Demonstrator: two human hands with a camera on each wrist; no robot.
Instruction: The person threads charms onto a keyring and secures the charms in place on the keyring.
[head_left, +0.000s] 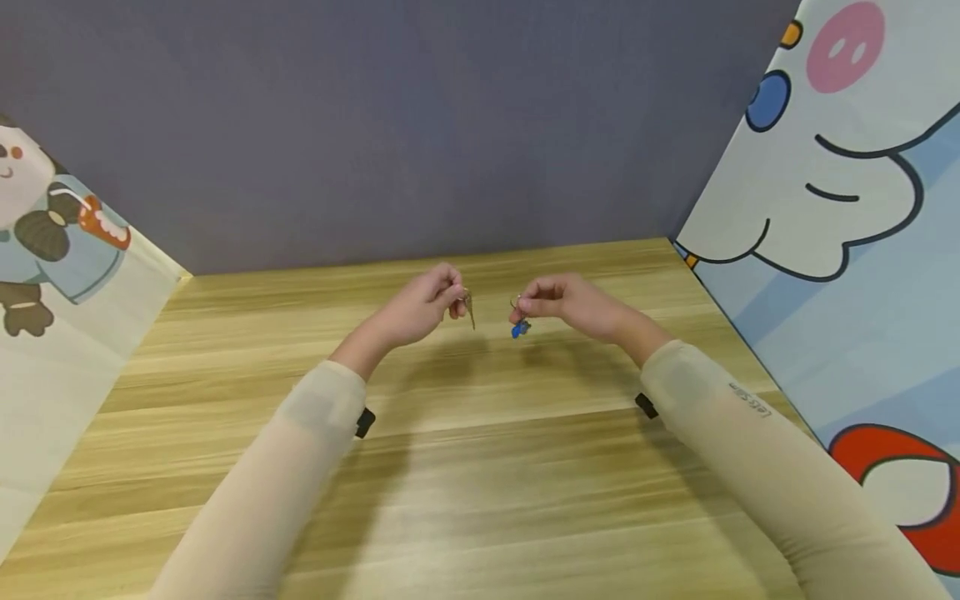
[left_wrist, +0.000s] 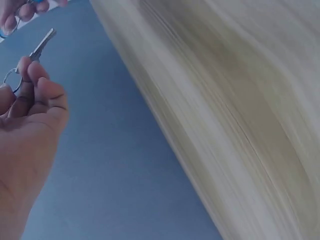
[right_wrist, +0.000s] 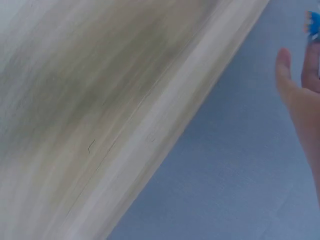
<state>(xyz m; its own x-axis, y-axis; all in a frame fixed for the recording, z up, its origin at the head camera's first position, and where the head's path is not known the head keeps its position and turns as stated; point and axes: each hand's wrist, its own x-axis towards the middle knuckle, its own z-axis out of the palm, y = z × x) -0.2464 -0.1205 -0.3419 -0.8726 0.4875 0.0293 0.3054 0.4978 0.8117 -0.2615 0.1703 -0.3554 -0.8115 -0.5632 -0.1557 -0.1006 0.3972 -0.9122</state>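
Above the middle of the wooden table point(head_left: 465, 500), my left hand point(head_left: 420, 308) pinches a metal key ring point(left_wrist: 12, 80) between thumb and fingers. A key point(head_left: 471, 312) hangs down from it in the head view; in the left wrist view its silver blade sticks out past the fingertips. A short gap to the right, my right hand point(head_left: 573, 307) pinches another ring, with a small blue charm point(head_left: 519, 330) dangling below the fingers. That charm shows only in part at the right wrist view's upper right edge. The two hands are apart, facing each other.
A dark grey panel point(head_left: 420, 133) stands along the table's far edge. Cartoon-printed walls flank it, the left one point(head_left: 75, 367) with an animal holding a drink, the right one point(head_left: 847, 333) with a large white figure. Both forearms reach in over the table from the near side.
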